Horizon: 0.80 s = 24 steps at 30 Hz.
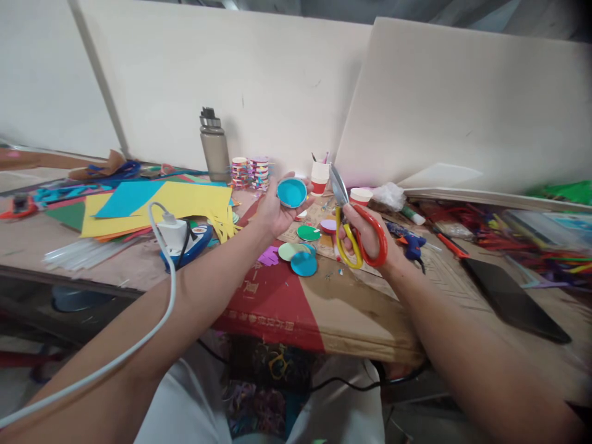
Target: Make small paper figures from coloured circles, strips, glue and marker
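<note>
My left hand [272, 213] is closed around a small round cup-like piece [291, 193], blue inside with a pale rim, its open face turned toward me. In my right hand [365, 231] is a pair of scissors [341, 188] with one yellow and one red handle. Their blades point up and away, apart from the round piece. Below the hands lie a blue paper disc [304, 264], a pale green disc [287, 251], a green disc [308, 232] and a lilac disc [328, 226]. Purple paper scraps [268, 256] are beside them.
Yellow paper sheets [194, 200], a plugged-in power strip [200, 237] and a bottle [215, 148] stand left. Behind are stacked colourful rings [259, 174] and a pen cup [320, 177]. Rightward lie a blue glue gun [411, 243] and a dark phone-like slab [513, 299]. A white cable [171, 290] crosses my left arm.
</note>
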Available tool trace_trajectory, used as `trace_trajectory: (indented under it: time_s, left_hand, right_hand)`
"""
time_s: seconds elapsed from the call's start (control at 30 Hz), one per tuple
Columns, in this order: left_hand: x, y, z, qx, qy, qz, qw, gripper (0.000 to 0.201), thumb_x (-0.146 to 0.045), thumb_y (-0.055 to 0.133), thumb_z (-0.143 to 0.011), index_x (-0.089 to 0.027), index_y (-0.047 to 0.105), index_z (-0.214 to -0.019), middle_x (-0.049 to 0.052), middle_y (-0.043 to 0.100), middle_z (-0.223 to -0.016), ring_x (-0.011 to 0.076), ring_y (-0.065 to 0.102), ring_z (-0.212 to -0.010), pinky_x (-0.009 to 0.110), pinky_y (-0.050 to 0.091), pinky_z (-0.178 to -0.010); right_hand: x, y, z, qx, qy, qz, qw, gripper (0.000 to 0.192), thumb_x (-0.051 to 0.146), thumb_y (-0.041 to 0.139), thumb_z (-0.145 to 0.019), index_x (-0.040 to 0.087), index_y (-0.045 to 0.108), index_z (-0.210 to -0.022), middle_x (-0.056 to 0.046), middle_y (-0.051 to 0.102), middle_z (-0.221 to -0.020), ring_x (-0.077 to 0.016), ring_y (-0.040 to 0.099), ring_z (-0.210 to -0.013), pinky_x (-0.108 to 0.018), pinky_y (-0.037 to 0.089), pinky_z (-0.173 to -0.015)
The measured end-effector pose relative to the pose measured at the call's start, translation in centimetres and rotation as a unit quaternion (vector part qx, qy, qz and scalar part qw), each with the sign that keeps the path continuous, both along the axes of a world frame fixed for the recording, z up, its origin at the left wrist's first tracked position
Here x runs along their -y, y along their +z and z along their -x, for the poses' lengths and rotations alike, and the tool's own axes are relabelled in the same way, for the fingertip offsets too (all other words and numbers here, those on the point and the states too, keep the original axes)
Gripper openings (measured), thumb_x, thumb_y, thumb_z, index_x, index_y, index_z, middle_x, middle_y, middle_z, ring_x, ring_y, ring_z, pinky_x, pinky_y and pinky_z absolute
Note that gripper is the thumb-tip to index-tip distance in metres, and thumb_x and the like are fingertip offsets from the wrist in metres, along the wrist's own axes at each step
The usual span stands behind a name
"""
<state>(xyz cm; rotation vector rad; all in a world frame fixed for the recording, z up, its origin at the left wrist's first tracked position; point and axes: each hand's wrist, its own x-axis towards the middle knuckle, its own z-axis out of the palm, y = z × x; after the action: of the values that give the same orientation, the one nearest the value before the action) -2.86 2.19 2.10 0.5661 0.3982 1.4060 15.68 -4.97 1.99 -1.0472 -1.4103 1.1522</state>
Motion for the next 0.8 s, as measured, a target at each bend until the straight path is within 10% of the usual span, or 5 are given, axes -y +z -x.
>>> trace_trajectory:
  time_s: [0.8]
  left_hand:
    - [0.2,0.7,-0.3,0.019,0.023,0.027,0.999,0.035,-0.042,0.041,-0.097,-0.015,0.061,-0.102,0.013,0.071,-0.1,0.0256,0.067,-0.109,0.042,0.056,-0.093]
  right_hand:
    - [0.7,0.1,0.2,0.088,0.067,-0.041,0.993,0.043,0.061,0.059,-0.083,0.022,0.048,-0.072,0.004,0.056,-0.057,-0.0075,0.047,-0.038,-0.021,0.038,-0.035]
